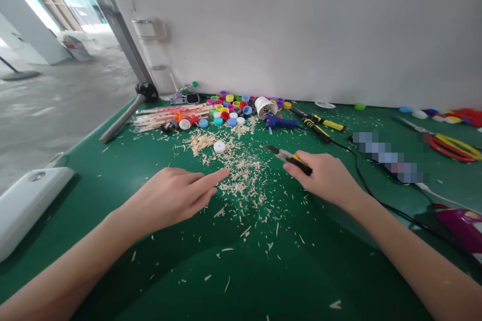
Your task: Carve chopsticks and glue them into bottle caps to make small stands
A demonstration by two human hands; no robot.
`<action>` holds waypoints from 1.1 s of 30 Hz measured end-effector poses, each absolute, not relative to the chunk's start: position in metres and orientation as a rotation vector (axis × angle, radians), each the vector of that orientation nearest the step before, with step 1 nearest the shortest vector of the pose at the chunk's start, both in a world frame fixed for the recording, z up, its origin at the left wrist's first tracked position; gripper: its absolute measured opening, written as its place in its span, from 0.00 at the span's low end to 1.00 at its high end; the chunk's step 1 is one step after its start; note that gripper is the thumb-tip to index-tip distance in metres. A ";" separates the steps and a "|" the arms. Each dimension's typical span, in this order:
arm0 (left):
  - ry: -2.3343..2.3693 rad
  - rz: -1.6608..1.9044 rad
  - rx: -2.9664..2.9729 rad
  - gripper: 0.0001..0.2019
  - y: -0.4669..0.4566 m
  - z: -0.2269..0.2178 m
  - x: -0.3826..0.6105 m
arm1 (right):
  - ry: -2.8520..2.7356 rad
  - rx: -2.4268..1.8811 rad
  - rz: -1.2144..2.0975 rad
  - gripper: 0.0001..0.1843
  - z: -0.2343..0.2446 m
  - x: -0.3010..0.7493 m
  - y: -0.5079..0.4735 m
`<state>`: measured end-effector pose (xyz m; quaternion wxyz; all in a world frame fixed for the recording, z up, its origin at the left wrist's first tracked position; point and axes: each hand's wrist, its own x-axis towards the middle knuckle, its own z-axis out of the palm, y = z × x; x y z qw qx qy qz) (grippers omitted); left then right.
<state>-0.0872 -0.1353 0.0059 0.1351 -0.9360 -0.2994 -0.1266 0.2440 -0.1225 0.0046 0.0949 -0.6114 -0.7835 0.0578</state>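
Note:
My right hand (326,176) is closed around a yellow and black utility knife (288,156), its blade pointing up and left over the green table (113,170). My left hand (176,195) hovers low over the table with its index finger stretched toward a scatter of pale wood shavings (244,175); the other fingers are loosely curled and hold nothing. A single white bottle cap (219,146) lies just beyond the shavings.
Along the wall lie several coloured bottle caps (231,107), wooden sticks (169,114), a tipped white cup (265,107), a blue glue gun (278,122), pliers (320,124) and a hammer (126,112). A black cable (361,178) runs right; a white device (26,200) sits left.

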 end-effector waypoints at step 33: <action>-0.856 -0.247 -2.744 0.20 -0.136 0.000 -0.084 | -2.359 -1.805 -0.031 0.28 -0.001 0.246 -0.121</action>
